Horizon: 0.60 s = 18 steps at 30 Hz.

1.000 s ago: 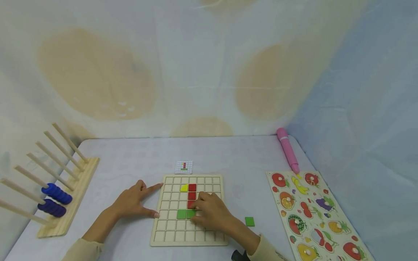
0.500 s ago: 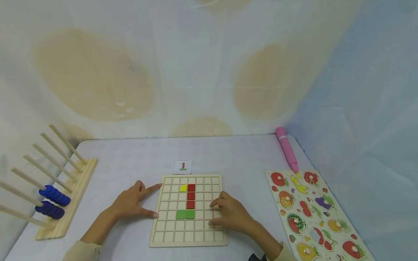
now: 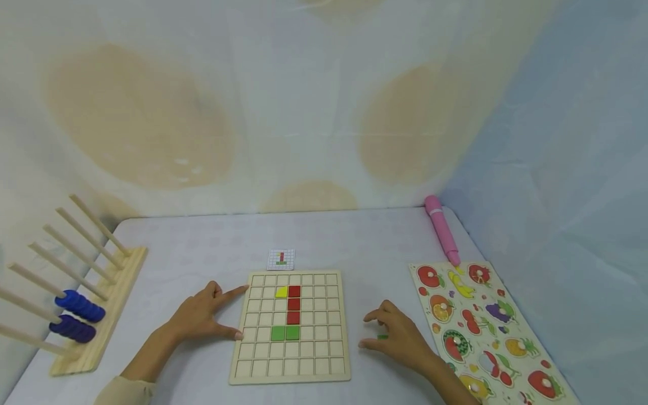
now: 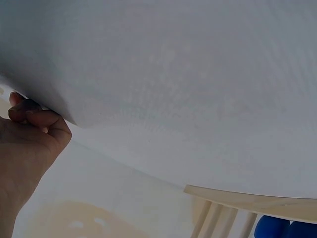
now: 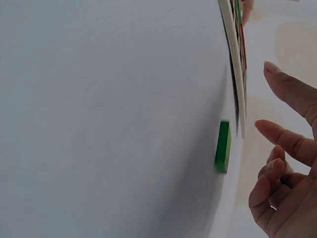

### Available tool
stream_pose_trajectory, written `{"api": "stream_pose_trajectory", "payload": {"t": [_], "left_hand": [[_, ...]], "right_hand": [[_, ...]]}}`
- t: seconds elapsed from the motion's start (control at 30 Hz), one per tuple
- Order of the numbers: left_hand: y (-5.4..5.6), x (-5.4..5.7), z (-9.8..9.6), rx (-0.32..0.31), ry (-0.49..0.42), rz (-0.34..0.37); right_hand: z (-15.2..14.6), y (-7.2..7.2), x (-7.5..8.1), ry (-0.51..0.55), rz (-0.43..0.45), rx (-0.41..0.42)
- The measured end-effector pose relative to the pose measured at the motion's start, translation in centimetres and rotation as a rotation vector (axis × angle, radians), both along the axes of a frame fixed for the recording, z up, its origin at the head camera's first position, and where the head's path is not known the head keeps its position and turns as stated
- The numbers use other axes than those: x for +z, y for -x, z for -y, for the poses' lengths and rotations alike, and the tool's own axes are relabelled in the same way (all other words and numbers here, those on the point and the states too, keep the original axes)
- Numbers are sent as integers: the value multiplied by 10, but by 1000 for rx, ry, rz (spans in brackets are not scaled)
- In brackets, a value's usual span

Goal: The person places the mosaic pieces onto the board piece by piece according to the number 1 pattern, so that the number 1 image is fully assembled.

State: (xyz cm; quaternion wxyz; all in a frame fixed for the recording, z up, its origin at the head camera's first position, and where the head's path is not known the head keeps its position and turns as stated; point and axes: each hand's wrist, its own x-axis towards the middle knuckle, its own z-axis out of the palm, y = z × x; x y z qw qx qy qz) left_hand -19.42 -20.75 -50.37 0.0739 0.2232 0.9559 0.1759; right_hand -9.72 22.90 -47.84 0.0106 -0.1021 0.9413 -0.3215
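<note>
A wooden grid board [image 3: 268, 351] lies on the table with a yellow piece [image 3: 282, 292], several red tiles [image 3: 293, 304] in a column and two green tiles [image 3: 285, 333] in its cells. My left hand [image 3: 198, 315] touches the board's left edge with its spread index finger and thumb; the other fingers are curled. To the right of the board, my right hand [image 3: 397, 340] hovers with thumb and index finger apart, holding nothing. A loose green tile [image 5: 223, 147] lies on the table beneath it, mostly hidden by the hand in the head view.
Behind the board lies a small pattern card [image 3: 280, 259]. A wooden peg stand [image 3: 108, 312] with blue beads [image 3: 80, 305] is at the left. At the right are a fruit puzzle board [image 3: 486, 332] and a pink pen-shaped object [image 3: 442, 230].
My right hand has moved off the green tiles on the board and rightward, to above the loose green tile. The left hand stays at the board's left edge.
</note>
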Motion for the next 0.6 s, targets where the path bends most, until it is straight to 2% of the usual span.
{"api": "stream_pose_trajectory", "payload": {"t": [0.17, 0.33, 0.6], "left_hand": [[1, -1, 0, 2, 7, -13], [1, -3, 0, 0, 10, -13], [0, -2, 0, -3, 10, -17]], "right_hand": [[-15, -5, -1, -6, 0, -47], [-25, -10, -2, -27, 9, -57], [-32, -14, -4, -80, 19, -10]]}}
